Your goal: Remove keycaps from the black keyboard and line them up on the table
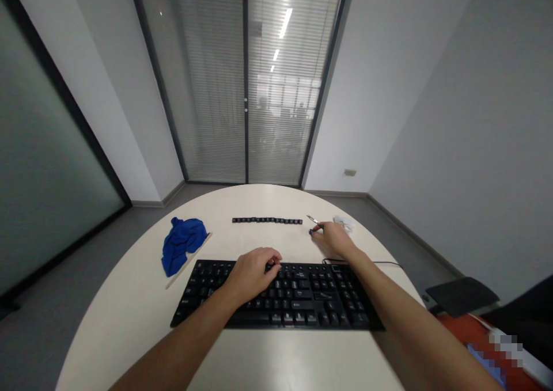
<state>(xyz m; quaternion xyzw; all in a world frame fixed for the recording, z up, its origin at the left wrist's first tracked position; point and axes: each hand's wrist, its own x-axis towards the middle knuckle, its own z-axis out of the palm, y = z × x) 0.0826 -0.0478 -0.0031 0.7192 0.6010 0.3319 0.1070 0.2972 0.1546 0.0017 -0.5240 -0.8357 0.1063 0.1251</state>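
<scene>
The left hand (254, 270) lies flat, fingers loose, on the keyboard (276, 294), whose long axis runs along the table's (129, 310) near edge. The right hand (334, 238) pinches a small dark keycap (311, 231) beyond the keyboard's far right corner, just right of the row of keycaps (266, 220).

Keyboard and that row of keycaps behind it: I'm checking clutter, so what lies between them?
In the head view, bare tabletop separates the keyboard from the keycap row.

Black keyboard (298, 299) lies flat — loose keycap (311, 231) beyond it.

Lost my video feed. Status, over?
Left hand rests on keyboard. Right hand at small dark piece past keycap row. Nothing between.
</scene>
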